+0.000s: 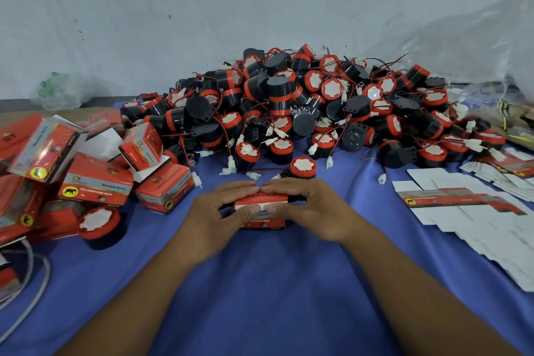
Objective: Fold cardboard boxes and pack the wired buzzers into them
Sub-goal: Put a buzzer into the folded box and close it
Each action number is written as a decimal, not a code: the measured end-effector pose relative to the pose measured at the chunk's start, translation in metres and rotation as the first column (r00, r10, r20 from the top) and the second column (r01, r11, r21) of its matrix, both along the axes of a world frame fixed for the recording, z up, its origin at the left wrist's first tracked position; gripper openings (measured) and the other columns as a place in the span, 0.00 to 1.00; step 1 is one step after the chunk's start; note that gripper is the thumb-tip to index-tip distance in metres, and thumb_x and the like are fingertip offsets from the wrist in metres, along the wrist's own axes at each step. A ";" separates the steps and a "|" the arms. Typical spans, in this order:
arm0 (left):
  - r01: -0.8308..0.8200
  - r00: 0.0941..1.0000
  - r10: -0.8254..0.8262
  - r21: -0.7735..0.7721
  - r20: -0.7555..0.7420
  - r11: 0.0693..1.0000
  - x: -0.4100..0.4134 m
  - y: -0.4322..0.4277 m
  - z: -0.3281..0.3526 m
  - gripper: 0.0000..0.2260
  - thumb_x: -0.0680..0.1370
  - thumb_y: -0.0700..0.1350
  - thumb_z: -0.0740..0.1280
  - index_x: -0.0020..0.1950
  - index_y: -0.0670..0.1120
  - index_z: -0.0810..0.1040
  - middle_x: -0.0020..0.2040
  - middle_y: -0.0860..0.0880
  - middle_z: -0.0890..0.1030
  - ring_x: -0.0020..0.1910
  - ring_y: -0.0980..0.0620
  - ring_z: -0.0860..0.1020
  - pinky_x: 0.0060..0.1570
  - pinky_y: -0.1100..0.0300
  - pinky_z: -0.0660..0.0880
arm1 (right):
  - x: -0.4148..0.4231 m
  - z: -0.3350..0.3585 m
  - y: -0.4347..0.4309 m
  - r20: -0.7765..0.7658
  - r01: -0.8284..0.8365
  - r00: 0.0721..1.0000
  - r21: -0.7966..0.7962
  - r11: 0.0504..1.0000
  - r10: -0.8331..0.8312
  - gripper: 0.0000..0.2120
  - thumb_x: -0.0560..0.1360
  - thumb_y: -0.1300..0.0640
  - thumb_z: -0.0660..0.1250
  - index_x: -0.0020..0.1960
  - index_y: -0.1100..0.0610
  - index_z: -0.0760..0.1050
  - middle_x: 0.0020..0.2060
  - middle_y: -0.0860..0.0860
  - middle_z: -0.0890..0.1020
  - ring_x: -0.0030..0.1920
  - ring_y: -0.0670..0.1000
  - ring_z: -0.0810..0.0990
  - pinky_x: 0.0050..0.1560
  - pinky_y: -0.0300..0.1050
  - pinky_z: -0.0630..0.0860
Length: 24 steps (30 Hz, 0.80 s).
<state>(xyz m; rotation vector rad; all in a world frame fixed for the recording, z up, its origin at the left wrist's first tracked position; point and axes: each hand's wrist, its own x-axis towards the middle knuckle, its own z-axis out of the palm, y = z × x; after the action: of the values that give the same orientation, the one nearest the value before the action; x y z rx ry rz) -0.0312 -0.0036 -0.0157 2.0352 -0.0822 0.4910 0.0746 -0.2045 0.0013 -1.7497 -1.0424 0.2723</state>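
Head view. The left hand [219, 211] and right hand [309, 208] grip a small red cardboard box [263, 222] from either side, fingertips meeting over its top and thumbs on its near face, at the middle of a blue cloth [260, 283]. Behind: heap of black-and-red wired buzzers [303, 101], with one buzzer [302, 167] just beyond the fingers. Left: folded red boxes [95, 179] with a loose buzzer [99, 224] beside them. Right: overlapping flat box blanks [468, 205], mostly white side up

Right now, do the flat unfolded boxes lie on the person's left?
No, the flat boxes lie on the right; folded boxes are piled on the left.
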 end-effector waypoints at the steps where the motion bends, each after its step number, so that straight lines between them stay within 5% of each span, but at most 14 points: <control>1: -0.010 1.000 0.010 -0.001 0.007 1.000 0.000 -0.001 0.001 0.15 0.74 0.51 0.70 0.61 0.56 0.80 0.61 0.59 0.80 0.61 0.64 0.76 0.54 0.74 0.73 | 0.000 -0.001 0.000 -0.001 0.005 1.000 0.008 1.000 -0.005 0.15 0.76 0.55 0.73 0.63 0.53 0.82 0.57 0.44 0.83 0.60 0.44 0.80 0.61 0.45 0.78; 14: -0.060 0.997 0.054 0.100 0.061 0.993 0.000 -0.003 0.005 0.17 0.77 0.51 0.64 0.62 0.47 0.81 0.59 0.58 0.80 0.60 0.64 0.77 0.57 0.70 0.74 | 0.002 -0.006 0.004 0.141 0.022 0.990 0.041 0.999 -0.028 0.13 0.80 0.52 0.69 0.62 0.52 0.82 0.58 0.43 0.84 0.61 0.41 0.79 0.61 0.36 0.76; 24: -0.056 0.998 0.053 0.100 0.034 0.993 0.001 0.000 0.005 0.15 0.78 0.53 0.62 0.62 0.53 0.80 0.57 0.63 0.80 0.57 0.68 0.78 0.51 0.73 0.74 | 0.001 0.000 0.004 0.280 0.037 0.959 -0.027 0.999 -0.028 0.13 0.81 0.47 0.65 0.62 0.49 0.82 0.54 0.43 0.85 0.55 0.45 0.83 0.52 0.50 0.81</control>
<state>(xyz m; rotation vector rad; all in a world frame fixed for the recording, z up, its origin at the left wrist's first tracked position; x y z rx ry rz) -0.0307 -0.0040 -0.0112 2.1332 -0.0716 0.5627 0.0759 -0.2004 0.0009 -1.8695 -1.2149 0.0194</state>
